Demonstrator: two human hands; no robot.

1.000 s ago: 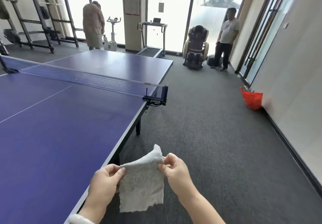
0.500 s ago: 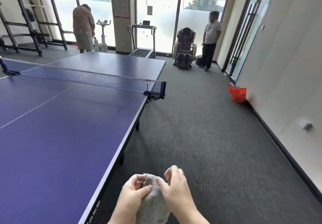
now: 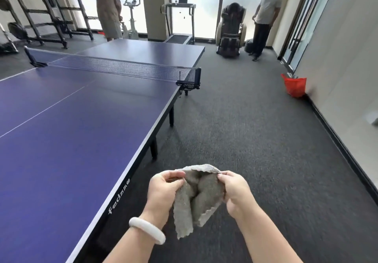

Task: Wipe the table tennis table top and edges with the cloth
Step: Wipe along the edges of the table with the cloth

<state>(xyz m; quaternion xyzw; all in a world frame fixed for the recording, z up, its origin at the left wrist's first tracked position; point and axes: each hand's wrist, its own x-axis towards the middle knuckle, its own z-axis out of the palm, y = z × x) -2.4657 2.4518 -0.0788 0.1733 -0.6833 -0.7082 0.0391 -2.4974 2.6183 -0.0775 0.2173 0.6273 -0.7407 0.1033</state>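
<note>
I saw left hand (image 3: 163,191) and right hand (image 3: 235,193) pinching cloth (image 3: 196,197) | table (image 3: 71,140) lay leftward | left hand nearer edge

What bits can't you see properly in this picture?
- Head view: the table is cut off at its left side and near end by the picture edges.
- Head view: parts of the cloth are hidden inside the left hand and right hand.
- Head view: the net clamp label is too small to read.
</note>
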